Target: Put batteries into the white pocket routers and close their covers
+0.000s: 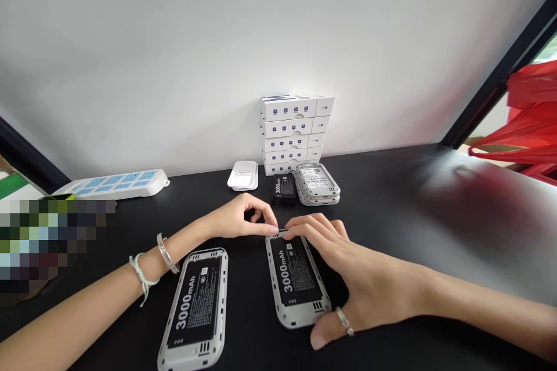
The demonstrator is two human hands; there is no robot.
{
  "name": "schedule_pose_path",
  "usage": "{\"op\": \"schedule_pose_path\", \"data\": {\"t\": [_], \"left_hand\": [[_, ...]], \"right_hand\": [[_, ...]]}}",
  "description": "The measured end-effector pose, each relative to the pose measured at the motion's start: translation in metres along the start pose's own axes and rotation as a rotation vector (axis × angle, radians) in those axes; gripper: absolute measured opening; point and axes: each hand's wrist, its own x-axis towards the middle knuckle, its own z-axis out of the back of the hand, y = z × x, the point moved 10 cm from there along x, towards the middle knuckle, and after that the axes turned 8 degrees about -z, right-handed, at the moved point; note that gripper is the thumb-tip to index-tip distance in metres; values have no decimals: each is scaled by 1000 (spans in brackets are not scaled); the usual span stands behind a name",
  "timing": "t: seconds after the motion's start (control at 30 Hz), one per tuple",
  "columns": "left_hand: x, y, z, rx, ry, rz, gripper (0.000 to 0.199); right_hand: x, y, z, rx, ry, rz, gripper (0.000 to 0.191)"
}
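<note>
A white device shell with a black 3000mAh battery [293, 272] in it lies in front of me. My left hand [250, 217] pinches at its far left corner, thumb and index finger together there. My right hand [348, 266] is spread over its right side, fingertips on the far end of the battery and thumb beside the near right corner; it grips nothing. To the left, beneath my left wrist, lies a second white shell [194, 353] holding a like battery [198, 301].
Behind are stacked white boxes [287, 127], black batteries [284, 188], stacked white shells [319, 182] and white covers [243, 175]. A power strip [117, 184] lies at the back left. Red bags [528, 116] hang at the right. The black table [391, 203] meets a pale wall.
</note>
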Motion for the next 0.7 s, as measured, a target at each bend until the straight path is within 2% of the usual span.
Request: {"op": "schedule_pose_path", "data": {"t": [0.13,0.4,0.47,0.53,0.63,0.7], "left_hand": [[-1,-1,0,20,-19,-26,17],[-1,1,-2,36,-12,-35,19],[-2,2,-2,37,-16,-33,21],[-2,2,-2,41,-18,-37,22],[-3,2,-2,48,-12,-45,21],[-3,3,-2,48,-8,-43,19]], "right_hand": [[8,8,1,-33,32,0,89],[31,6,-6,-82,167,-121,87],[34,5,-8,-109,154,-136,87],[32,10,-3,-126,89,-100,84],[20,24,14,-83,-26,-15,65],[14,26,25,5,-15,-24,41]]}}
